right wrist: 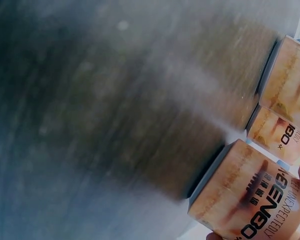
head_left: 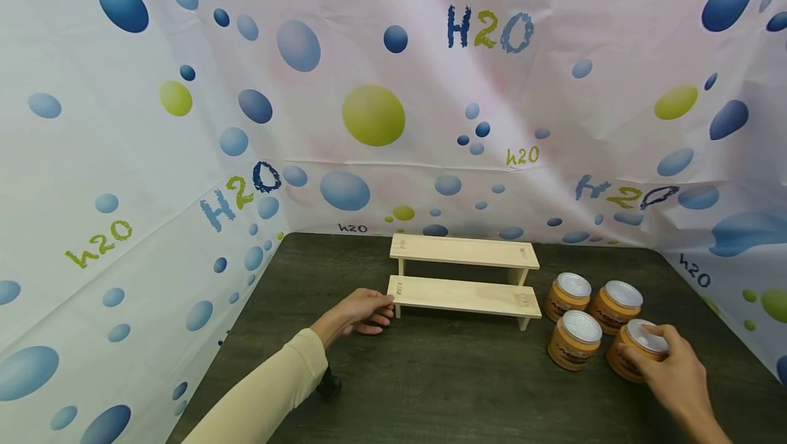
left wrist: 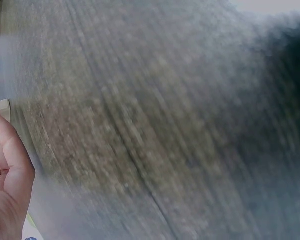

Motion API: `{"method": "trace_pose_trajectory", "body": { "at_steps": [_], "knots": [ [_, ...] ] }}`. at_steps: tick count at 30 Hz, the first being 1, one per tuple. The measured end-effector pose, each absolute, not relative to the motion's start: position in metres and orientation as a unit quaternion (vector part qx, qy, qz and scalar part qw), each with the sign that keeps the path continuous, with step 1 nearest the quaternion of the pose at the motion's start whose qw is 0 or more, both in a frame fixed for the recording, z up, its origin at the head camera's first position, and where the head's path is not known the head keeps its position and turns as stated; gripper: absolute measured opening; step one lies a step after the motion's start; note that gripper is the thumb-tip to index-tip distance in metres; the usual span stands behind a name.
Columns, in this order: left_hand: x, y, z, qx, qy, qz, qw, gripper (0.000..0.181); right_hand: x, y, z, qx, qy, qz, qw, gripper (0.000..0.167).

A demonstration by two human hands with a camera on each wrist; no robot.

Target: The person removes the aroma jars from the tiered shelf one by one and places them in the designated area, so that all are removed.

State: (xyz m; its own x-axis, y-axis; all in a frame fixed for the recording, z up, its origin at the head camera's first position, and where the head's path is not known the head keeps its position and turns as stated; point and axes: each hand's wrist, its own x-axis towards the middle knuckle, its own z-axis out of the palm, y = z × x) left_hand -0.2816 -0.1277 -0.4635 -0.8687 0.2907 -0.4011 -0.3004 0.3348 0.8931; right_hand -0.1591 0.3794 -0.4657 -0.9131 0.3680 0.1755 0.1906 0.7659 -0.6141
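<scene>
My left hand [head_left: 365, 312] pinches the left end of the front board of a pale two-step wooden rack [head_left: 464, 295]. In the left wrist view that hand [left wrist: 11, 177] shows at the left edge, a fingertip against the wood's end [left wrist: 1, 105]. At the right, my right hand [head_left: 679, 370] grips an orange jar with a silvery lid [head_left: 645, 336], thumb and fingers on opposite sides. That jar [right wrist: 250, 192] shows large dark lettering in the right wrist view; most of the hand is out of that frame.
Several matching jars stand close by: a front one [head_left: 574, 347], a back left one [head_left: 568, 295] and a back right one [head_left: 617, 306]. The rack's raised rear board [head_left: 464, 251] lies behind the front one. A dark wood-grain table [head_left: 443, 382] meets a printed curtain [head_left: 295, 116].
</scene>
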Motion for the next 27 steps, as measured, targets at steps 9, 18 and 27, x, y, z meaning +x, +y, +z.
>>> {"method": "trace_pose_trajectory", "body": {
  "at_steps": [9, 18, 27],
  "knots": [
    [-0.2811, -0.1282, -0.4638, -0.001, 0.776, 0.577, 0.256, 0.038, -0.1582, 0.3795, -0.4662, -0.143, -0.929, 0.307, 0.146, 0.061],
    [-0.2819, -0.128, -0.4625, -0.003, 0.774, 0.578, 0.259, 0.039, -0.157, 0.3798, -0.4658, -0.143, -0.93, 0.305, 0.145, 0.061],
    [-0.2812, -0.1281, -0.4631, -0.002, 0.774, 0.577, 0.259, 0.039, -0.1556, 0.3792, -0.4661, -0.136, -0.932, 0.301, 0.152, 0.06]
  ]
}}
